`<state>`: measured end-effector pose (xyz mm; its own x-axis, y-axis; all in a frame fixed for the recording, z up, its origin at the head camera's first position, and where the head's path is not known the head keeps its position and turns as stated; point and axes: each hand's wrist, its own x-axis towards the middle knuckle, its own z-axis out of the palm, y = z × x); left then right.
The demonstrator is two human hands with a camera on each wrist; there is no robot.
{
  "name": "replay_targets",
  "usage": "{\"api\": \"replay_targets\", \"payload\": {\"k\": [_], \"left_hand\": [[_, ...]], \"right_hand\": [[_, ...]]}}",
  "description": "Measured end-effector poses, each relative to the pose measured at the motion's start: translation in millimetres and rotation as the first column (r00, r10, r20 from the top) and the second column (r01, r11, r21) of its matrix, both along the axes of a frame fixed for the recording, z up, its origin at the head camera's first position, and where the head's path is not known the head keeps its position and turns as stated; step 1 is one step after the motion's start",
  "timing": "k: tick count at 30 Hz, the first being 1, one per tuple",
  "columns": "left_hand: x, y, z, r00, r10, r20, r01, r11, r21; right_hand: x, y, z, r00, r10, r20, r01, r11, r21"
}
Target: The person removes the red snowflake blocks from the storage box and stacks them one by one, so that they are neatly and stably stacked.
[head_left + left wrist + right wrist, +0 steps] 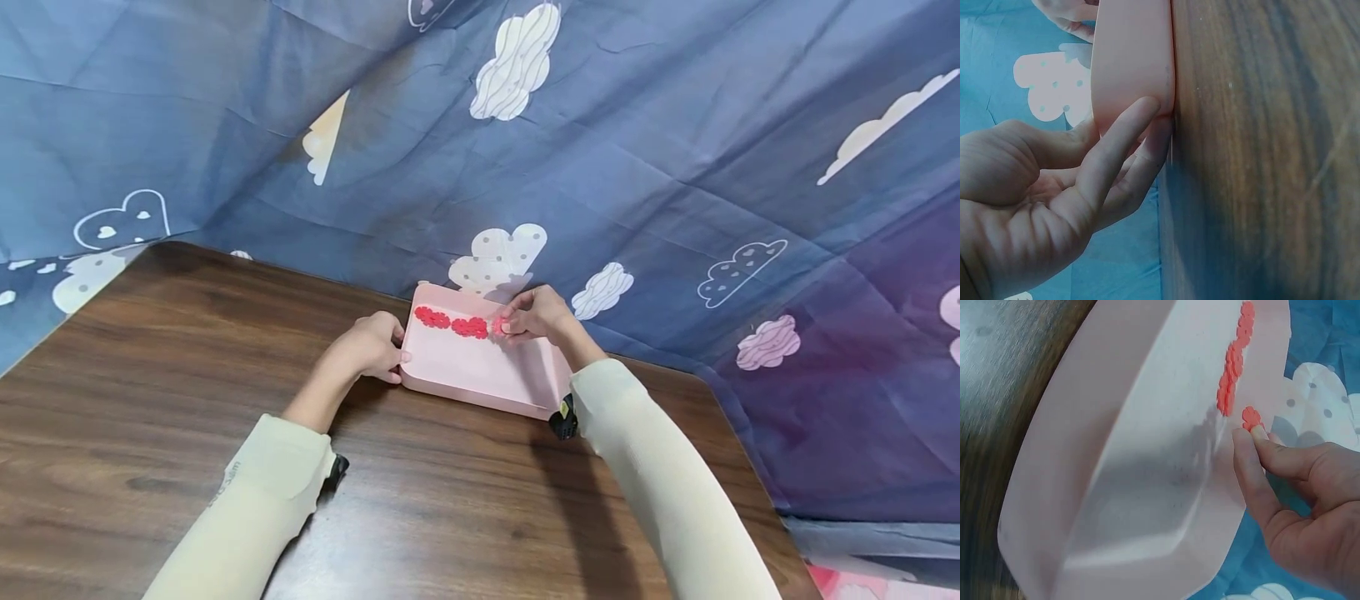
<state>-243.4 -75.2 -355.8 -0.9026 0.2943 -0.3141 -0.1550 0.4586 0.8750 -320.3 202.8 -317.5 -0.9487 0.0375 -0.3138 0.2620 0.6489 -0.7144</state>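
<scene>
A shallow pink tray [480, 367] lies on the wooden table. My left hand [367, 343] holds its left end; in the left wrist view the fingers [1124, 134] lie against the outer wall while the thumb reaches the rim. Two groups of red flower-shaped pieces [470, 327] form a row along the tray's back side. At the right of that row, my right hand [542, 315] pinches another red flower-shaped piece [1250, 416] between thumb and fingertip. In the right wrist view this piece is apart from the row and partly hidden by the fingertips.
The dark brown table [450, 508] extends in front and to both sides of the tray. Right behind it hangs a blue cloth [390, 192] printed with clouds. Dark wrist devices [564, 418] sit under both sleeves. Something pink [862, 583] shows at the lower right corner.
</scene>
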Motion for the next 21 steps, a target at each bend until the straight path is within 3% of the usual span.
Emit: {"api": "replay_targets", "payload": {"k": [7, 14, 17, 21], "left_hand": [[1.5, -1.1, 2.2, 1.0, -0.005, 0.012, 0.005, 1.0, 0.014], [2.5, -2.3, 2.6, 1.0, -0.013, 0.011, 0.013, 1.0, 0.025], [2.2, -2.4, 2.2, 1.0, -0.017, 0.015, 0.016, 0.999, 0.03], [1.8, -2.2, 1.5, 0.999, -0.023, 0.026, 0.022, 0.999, 0.033]], "right_hand": [[7.1, 16, 8.8, 1.0, 0.004, -0.017, -0.004, 1.0, 0.021], [10.7, 36, 16.8, 0.999, 0.016, -0.044, -0.01, 0.989, 0.145], [12.8, 45, 20.2, 1.0, 0.009, -0.023, -0.006, 0.996, 0.093], [15.6, 60, 24.6, 1.0, -0.005, -0.013, 0.007, 0.995, 0.099]]}}
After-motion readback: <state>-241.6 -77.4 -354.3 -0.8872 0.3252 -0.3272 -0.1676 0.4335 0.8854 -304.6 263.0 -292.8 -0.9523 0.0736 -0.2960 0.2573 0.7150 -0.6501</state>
